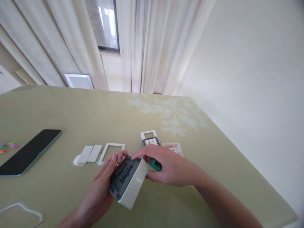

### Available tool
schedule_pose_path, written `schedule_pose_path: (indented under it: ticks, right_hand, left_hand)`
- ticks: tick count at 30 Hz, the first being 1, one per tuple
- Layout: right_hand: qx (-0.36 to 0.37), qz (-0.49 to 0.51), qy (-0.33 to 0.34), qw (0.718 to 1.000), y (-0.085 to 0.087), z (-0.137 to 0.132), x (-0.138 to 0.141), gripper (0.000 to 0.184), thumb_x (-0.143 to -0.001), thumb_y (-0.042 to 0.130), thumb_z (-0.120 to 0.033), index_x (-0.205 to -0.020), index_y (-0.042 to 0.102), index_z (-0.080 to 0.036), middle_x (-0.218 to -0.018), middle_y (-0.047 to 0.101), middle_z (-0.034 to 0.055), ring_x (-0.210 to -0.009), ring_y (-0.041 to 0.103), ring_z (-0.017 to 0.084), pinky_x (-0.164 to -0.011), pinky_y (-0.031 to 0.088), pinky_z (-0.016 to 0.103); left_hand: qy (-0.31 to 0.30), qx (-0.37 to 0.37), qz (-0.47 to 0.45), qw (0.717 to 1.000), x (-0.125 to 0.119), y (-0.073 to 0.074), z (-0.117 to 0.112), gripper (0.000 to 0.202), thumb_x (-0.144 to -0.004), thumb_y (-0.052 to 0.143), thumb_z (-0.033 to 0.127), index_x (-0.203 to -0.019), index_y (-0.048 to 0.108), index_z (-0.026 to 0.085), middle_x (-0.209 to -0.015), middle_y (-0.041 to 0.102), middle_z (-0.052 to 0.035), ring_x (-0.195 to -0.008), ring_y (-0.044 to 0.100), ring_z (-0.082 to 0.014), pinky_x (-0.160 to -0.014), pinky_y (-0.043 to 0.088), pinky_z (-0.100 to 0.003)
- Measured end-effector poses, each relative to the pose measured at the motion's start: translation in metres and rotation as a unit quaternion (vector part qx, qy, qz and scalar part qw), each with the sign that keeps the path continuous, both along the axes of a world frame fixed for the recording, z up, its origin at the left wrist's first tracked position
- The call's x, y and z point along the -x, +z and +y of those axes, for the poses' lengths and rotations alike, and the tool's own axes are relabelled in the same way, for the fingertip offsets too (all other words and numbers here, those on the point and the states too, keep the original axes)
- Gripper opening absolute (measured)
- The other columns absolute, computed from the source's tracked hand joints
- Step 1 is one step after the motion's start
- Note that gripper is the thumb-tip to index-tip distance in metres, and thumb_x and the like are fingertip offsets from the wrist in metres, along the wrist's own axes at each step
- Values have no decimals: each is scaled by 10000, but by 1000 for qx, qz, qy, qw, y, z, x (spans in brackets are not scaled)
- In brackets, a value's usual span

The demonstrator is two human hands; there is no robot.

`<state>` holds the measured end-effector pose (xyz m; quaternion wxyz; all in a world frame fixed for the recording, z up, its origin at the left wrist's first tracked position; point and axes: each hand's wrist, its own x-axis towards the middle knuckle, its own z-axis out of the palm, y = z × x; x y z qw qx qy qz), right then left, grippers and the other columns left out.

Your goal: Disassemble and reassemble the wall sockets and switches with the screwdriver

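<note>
My left hand [104, 180] is wrapped round the left side of a white electrical box [134, 186] with a dark grey socket module [124, 174] seated in its face. The box is tilted and held above the table. At its right my right hand [168, 166] grips a green-and-black screwdriver [155, 164] by the handle; its blade is hidden. The right index finger touches the module's upper edge. Just beyond the hands lie a socket with a white face [152, 141], a white frame [147, 132] and an open white box [175, 147], all partly covered.
Left of the hands lie a white rectangular frame [104, 154] and two white cover plates [93, 153], one over a round white piece [77, 160]. Farther left are a dark tablet or phone [30, 152], small coloured bits [3, 148] and a white cable [23, 206]. A wall [256, 79] borders the table's right.
</note>
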<state>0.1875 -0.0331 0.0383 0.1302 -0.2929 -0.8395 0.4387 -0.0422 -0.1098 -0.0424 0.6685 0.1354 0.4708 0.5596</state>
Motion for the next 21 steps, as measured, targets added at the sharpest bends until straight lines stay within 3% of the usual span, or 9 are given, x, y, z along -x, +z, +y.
schedule_pose_path:
  ticks: [2,5,7,10,16,21]
  right_hand:
    - [24,-28,-18,999,-3,1,1,670,-908,875,-358,-1535,641,-317,-1387,751,66,-1173,690,267,-1051,486,382]
    - [104,-67,-16,992,-9,6,1,935,-803,958,-499,-1619,557,-278,-1309,768,72,-1146,704,286,-1023,512,394]
    - [145,-52,-16,988,-14,9,2,859,-871,899,-537,-1611,565,-255,-1278,774,74,-1160,706,282,-1041,515,398]
    - [161,8,-22,987,-21,10,6,637,-957,821,-510,-1505,650,-233,-1278,772,73,-1139,699,258,-1028,516,373]
    - [213,40,-25,976,-29,8,13,433,-948,826,-534,-1213,770,-197,-1072,747,28,-969,653,202,-876,498,297]
    - [250,26,-37,967,-32,8,14,395,-977,779,-565,-1080,761,-184,-947,734,24,-888,644,183,-800,477,279]
  left_hand:
    - [28,-81,108,990,-1,-2,1,516,-773,959,642,-845,670,220,-1185,726,-45,-1169,655,-265,-901,577,-263]
    - [56,-224,300,926,0,-3,-1,449,-990,737,662,-837,642,251,-1172,677,-39,-1196,611,-245,-1014,493,-268]
    - [78,-280,388,875,0,-4,-4,416,-1067,640,617,-846,643,265,-1154,644,-47,-1225,609,-258,-1059,461,-308]
    - [109,-315,442,833,0,-4,-8,392,-1118,566,554,-852,625,273,-1145,609,-56,-1235,620,-279,-1086,461,-376]
    - [120,-339,479,801,1,-9,-13,322,-1159,500,450,-904,600,281,-1169,570,-47,-1295,601,-271,-1164,424,-415]
    - [108,-327,476,809,-1,-9,-12,330,-1159,495,457,-905,605,276,-1181,583,-61,-1272,601,-280,-1101,452,-401]
